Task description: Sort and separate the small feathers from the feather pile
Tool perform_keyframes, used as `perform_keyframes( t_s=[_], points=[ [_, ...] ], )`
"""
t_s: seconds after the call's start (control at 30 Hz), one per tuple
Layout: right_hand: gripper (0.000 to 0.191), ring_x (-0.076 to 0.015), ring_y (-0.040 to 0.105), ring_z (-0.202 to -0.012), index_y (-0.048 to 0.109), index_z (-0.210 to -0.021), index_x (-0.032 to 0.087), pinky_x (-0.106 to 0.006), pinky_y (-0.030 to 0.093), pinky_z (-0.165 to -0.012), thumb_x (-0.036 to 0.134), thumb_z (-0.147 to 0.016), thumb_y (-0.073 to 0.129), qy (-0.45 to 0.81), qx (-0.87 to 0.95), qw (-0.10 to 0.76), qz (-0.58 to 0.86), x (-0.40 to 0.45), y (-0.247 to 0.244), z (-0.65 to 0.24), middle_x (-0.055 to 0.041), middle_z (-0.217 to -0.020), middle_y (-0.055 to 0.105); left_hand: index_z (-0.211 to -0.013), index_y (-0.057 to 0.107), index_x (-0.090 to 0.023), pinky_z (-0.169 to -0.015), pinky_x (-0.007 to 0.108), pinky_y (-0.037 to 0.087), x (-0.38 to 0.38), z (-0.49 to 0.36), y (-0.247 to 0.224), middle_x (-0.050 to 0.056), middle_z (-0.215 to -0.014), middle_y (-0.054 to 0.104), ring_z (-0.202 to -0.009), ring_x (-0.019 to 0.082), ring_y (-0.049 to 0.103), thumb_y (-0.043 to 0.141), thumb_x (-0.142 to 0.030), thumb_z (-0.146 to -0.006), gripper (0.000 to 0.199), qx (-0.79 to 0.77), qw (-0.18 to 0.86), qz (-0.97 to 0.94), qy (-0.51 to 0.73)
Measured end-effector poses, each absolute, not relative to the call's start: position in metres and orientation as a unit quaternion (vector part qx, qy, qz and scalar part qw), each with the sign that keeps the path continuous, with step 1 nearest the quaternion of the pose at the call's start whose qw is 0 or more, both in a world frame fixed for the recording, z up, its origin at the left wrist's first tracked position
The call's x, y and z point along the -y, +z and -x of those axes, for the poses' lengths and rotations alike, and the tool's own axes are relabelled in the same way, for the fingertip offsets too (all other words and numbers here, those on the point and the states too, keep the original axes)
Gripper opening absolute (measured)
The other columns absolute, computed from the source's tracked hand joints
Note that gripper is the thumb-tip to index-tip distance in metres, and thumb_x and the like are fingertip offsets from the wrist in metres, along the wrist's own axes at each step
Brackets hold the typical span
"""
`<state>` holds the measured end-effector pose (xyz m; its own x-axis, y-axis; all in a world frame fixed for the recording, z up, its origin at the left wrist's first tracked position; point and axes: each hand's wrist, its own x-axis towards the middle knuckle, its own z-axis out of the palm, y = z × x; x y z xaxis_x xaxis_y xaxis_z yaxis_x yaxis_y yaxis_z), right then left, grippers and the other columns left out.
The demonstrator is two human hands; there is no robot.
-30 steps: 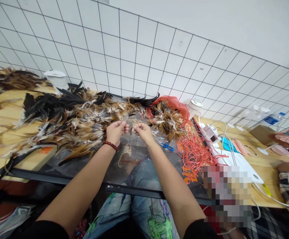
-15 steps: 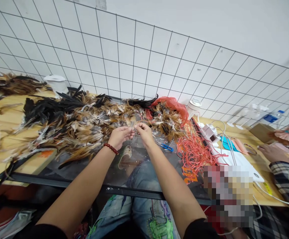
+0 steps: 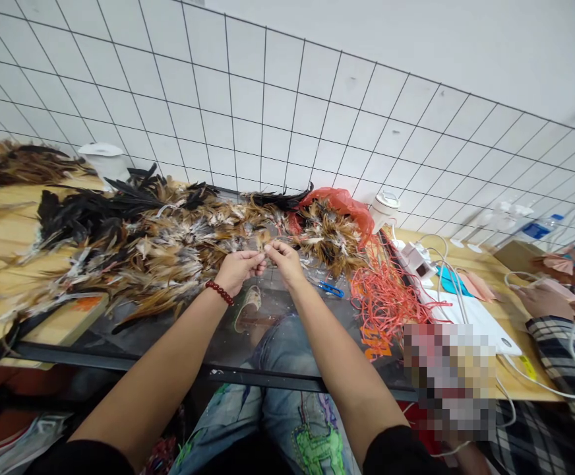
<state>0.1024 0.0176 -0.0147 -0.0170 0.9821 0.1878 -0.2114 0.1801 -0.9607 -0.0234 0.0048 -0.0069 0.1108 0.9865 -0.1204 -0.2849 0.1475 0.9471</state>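
Observation:
My left hand [image 3: 241,269] and my right hand [image 3: 284,259] meet over the near edge of a long heap of brown and white feathers [image 3: 169,247]. Both hands pinch a small brown feather [image 3: 263,239] between the fingertips, its tip pointing up and away from me. The quill end is hidden by my fingers. Black feathers [image 3: 84,214] lie at the heap's left. To the right of my hands, more brown feathers [image 3: 334,237] rest against a red plastic bag [image 3: 349,204]. A blue cutter or snips [image 3: 331,289] lies close by my right wrist.
A dark glossy board [image 3: 169,340] covers the table before me. Tangled red strings [image 3: 391,300] lie right, near a white power strip [image 3: 419,257] with cables. White lidded containers [image 3: 384,206] stand along a wire grid [image 3: 287,105]. Another person's hand [image 3: 547,300] is at far right.
My hands stay together at almost the same place, with the fingers shifted slightly. The whole view has moved a little, and the neighbour's hand has shifted slightly.

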Motion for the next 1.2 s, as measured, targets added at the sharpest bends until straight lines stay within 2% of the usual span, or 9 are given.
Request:
perform_keyframes(
  t_s=[0.1, 0.3, 0.6, 0.97, 1.2],
  points=[
    [0.031, -0.008, 0.039, -0.054, 0.058, -0.061, 0.017, -0.021, 0.032, -0.053, 0.047, -0.065, 0.065, 0.509, 0.536, 0.557, 0.379, -0.017, -0.015, -0.104, 0.0048, -0.056, 0.046, -0.059, 0.066, -0.01, -0.049, 0.023, 0.045, -0.005, 0.023, -0.01, 0.005, -0.056, 0.062, -0.048, 0.01, 0.054, 0.082, -0.027, -0.051, 0.025, -0.428, 0.637, -0.42, 0.484],
    [0.036, -0.0088, 0.038, -0.055, 0.051, -0.053, 0.018, -0.022, 0.031, -0.054, 0.048, -0.069, 0.063, 0.412, 0.596, 0.557, 0.406, -0.022, -0.024, -0.105, 0.0051, -0.054, 0.042, -0.056, 0.066, -0.011, -0.05, 0.024, 0.046, -0.005, 0.022, -0.013, 0.006, -0.056, 0.063, -0.049, 0.011, 0.056, 0.082, -0.029, -0.049, 0.025, -0.435, 0.633, -0.437, 0.468],
    [0.032, -0.0092, 0.039, -0.053, 0.046, -0.058, 0.019, -0.021, 0.031, -0.053, 0.044, -0.076, 0.054, 0.385, 0.607, 0.517, 0.465, -0.027, -0.044, -0.104, 0.0064, -0.051, 0.039, -0.052, 0.064, -0.012, -0.048, 0.024, 0.047, -0.008, 0.014, -0.023, 0.004, -0.05, 0.06, -0.047, 0.012, 0.054, 0.083, -0.037, -0.044, 0.032, -0.474, 0.585, -0.467, 0.464],
    [0.032, -0.0095, 0.041, -0.053, 0.049, -0.059, 0.019, -0.022, 0.034, -0.053, 0.046, -0.075, 0.056, 0.399, 0.599, 0.519, 0.46, -0.026, -0.041, -0.107, 0.0058, -0.052, 0.043, -0.051, 0.062, -0.012, -0.045, 0.022, 0.045, -0.006, 0.008, -0.02, 0.002, -0.05, 0.058, -0.048, 0.011, 0.053, 0.077, -0.032, -0.053, 0.026, -0.487, 0.555, -0.484, 0.469],
    [0.033, -0.0093, 0.043, -0.053, 0.048, -0.06, 0.019, -0.022, 0.036, -0.053, 0.048, -0.074, 0.057, 0.413, 0.585, 0.532, 0.453, -0.027, -0.042, -0.107, 0.0056, -0.054, 0.045, -0.053, 0.063, -0.012, -0.041, 0.021, 0.045, -0.008, 0.007, -0.021, 0.002, -0.05, 0.058, -0.048, 0.011, 0.053, 0.076, -0.03, -0.053, 0.022, -0.495, 0.551, -0.477, 0.474]
  ],
)
